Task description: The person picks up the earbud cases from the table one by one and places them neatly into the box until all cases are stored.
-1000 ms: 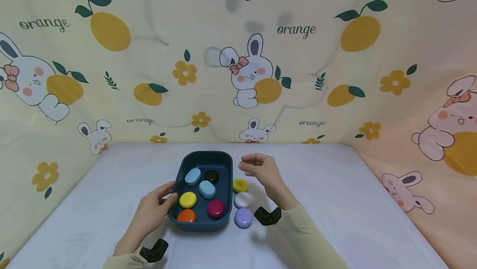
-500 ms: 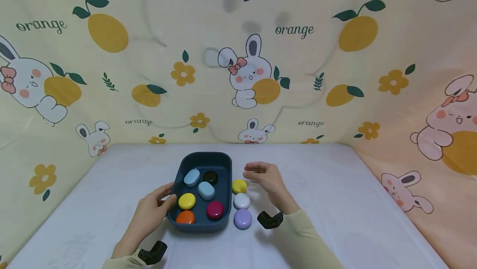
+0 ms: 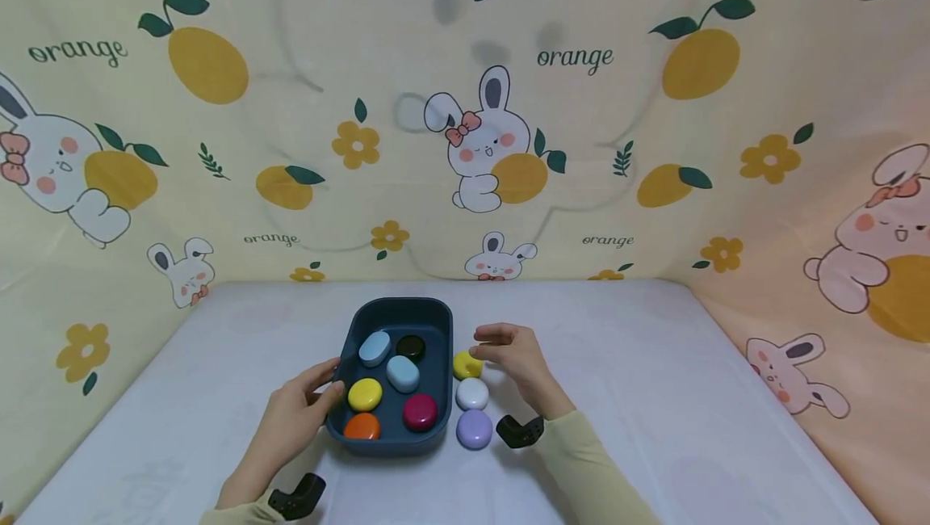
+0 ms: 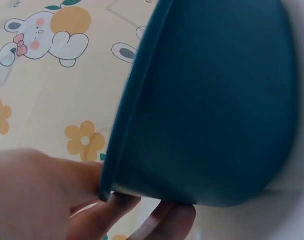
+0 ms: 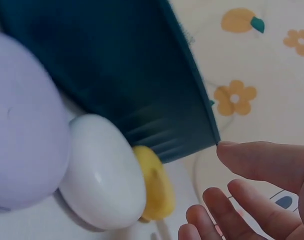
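Left hand (image 3: 294, 416) forward, palm inward, thumb up and fingers curled under in a grip. Right hand (image 3: 514, 355) further out, fingers (image 5: 211, 202) loosely bent, tips angled inward, holding nothing. Both forearms in pale sleeves, converging toward centre.

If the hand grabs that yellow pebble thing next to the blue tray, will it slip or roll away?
The yellow pebble looks smooth and glossy, so it may slip a little between fingertips. Its shape is a flattened dome, so it would more likely slide than roll. It looks hard, so probably stiff, and it is small beside the right hand, so probably light.
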Demonstrator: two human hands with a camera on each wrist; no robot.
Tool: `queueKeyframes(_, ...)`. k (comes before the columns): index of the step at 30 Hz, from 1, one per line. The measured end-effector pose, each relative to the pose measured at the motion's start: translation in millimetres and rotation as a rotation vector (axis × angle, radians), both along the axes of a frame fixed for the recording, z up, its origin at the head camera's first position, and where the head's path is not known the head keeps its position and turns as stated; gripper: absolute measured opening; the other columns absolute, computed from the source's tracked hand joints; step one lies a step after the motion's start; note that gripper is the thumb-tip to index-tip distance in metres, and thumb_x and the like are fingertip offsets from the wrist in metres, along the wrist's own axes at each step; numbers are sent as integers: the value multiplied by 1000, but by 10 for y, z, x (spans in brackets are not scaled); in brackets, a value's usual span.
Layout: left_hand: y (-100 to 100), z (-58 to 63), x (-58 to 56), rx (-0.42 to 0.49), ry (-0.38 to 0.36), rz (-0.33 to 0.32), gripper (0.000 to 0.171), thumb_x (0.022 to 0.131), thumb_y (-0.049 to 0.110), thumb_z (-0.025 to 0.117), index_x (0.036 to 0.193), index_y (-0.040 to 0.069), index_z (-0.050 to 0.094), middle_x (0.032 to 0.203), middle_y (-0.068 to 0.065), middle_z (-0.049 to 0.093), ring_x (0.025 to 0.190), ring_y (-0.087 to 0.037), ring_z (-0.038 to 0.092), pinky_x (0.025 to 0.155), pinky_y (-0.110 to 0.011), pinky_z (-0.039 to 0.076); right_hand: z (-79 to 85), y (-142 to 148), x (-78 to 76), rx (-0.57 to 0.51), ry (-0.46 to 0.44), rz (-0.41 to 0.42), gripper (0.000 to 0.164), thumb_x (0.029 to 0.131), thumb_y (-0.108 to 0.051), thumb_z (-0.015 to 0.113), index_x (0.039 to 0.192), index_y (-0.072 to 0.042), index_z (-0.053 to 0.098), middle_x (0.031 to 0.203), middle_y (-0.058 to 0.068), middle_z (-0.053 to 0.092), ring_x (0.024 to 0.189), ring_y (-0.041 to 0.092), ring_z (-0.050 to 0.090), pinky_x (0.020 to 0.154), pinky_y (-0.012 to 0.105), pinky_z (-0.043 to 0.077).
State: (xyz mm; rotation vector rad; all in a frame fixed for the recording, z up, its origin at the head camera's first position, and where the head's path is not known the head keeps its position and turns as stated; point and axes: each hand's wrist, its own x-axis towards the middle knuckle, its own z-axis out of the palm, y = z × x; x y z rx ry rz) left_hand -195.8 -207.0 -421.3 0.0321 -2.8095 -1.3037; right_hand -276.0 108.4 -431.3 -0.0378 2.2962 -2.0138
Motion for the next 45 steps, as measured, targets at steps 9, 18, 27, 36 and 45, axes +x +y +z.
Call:
queueKeyframes(9,-10,4,9,-6,2,1,46,101,20,59,144,5,49,134,-21,57,104,-35,64,82,-45,56,-77,-2,-32,32,23,48,37,82,-8,79,115,3,68,111,18,68,97,22,64,98,48,45)
queueKeyframes(18,4,7,14,-9,0,6,46,101,20,59,143,5,50,133,-21,57,103,-35,64,81,-44,57,-154,-14,-70,96,26,56,37,81,-7,80,115,2,69,107,11,70,96,23,62,100,49,42)
queueKeyframes(27,8,8,28,-12,-2,5,46,100,19,59,143,4,50,133,-22,57,101,-35,64,80,-45,57,-150,-57,-76,176,3,84,37,79,-7,82,113,0,70,108,8,69,102,26,58,99,47,44)
queueKeyframes(36,17,26,22,-10,1,-1,47,101,20,59,143,3,49,133,-23,57,101,-34,64,80,-45,57,-180,-104,-102,214,4,93,37,76,-2,82,111,0,70,105,9,69,95,24,60,92,40,50)
queueKeyframes(45,17,8,8,-4,-5,2,47,101,20,59,143,4,49,134,-22,57,103,-36,64,81,-45,57,-199,-101,-104,241,19,77,35,77,-1,82,110,-2,70,103,9,68,93,24,59,90,39,51)
